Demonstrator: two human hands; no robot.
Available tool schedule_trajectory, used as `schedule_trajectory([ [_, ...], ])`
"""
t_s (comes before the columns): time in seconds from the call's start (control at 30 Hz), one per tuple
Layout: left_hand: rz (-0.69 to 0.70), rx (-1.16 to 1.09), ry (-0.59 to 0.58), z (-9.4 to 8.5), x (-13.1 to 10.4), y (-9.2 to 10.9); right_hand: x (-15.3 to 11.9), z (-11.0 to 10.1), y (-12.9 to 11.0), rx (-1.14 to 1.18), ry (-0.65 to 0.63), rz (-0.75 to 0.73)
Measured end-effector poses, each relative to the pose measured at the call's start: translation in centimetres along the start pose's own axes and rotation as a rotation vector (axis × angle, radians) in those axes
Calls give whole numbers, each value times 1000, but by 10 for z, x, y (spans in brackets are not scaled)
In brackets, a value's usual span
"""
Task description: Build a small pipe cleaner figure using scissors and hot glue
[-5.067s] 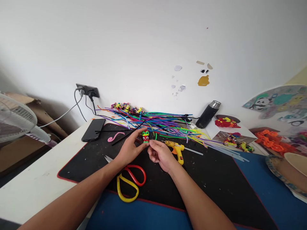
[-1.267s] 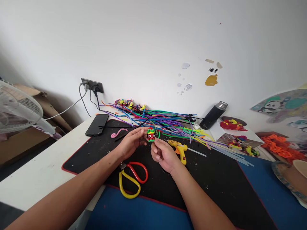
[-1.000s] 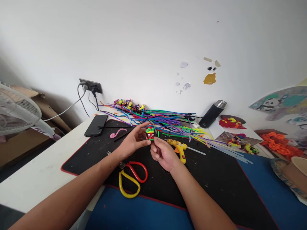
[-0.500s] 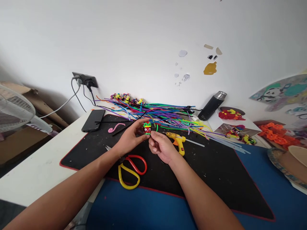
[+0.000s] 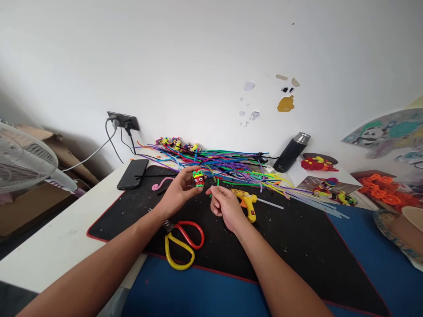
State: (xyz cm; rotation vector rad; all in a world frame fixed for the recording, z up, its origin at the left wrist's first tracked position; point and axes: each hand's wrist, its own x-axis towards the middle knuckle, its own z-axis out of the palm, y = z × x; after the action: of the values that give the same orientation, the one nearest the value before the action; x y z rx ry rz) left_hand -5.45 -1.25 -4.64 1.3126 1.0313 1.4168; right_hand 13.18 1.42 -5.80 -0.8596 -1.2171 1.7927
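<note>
A small red and green figure with round white eyes [image 5: 198, 180] is pinched upright between the thumb and fingers of my left hand [image 5: 178, 192]. My right hand [image 5: 225, 206] is just to the right of it, apart from the figure, with thumb and forefinger pressed together. A small bit of green shows by those fingertips, too small to make out. Behind my right hand lies a yellow glue gun [image 5: 251, 207] with a clear stick in its back. Scissors with one red and one yellow handle [image 5: 180, 251] lie near my left forearm.
Many coloured pipe cleaners [image 5: 224, 162] spread along the wall. A phone [image 5: 132, 174] and pink curl [image 5: 160, 184] lie left on the black mat [image 5: 291, 246]. A black flask [image 5: 291, 153], fluffy figures [image 5: 325, 188] and a plate [image 5: 396, 233] are at right. A fan [image 5: 26, 154] stands left.
My right hand has come away from the figure, leaving a gap. My left hand still holds the figure, now turned slightly. The whole view has shifted a little.
</note>
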Motion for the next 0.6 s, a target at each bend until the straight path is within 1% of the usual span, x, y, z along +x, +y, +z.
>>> schedule_trajectory([
  [0.1,4,23,-20,1,-1,-3,2,-2,1,-35,63,-32],
  [0.17,19,97,-28,2,-2,-7,3,-4,2,-43,92,-43],
  [0.23,37,239,-13,1,-2,-10,4,-6,1,-36,120,-47],
  [0.37,70,609,25,-3,-1,-16,5,-8,-3,-10,191,-51],
  [0.47,104,814,-7,-8,1,-22,6,-9,-6,1,225,-70],
  [0.6,173,1047,-26,-13,4,-33,6,-9,-5,-7,228,-82],
])
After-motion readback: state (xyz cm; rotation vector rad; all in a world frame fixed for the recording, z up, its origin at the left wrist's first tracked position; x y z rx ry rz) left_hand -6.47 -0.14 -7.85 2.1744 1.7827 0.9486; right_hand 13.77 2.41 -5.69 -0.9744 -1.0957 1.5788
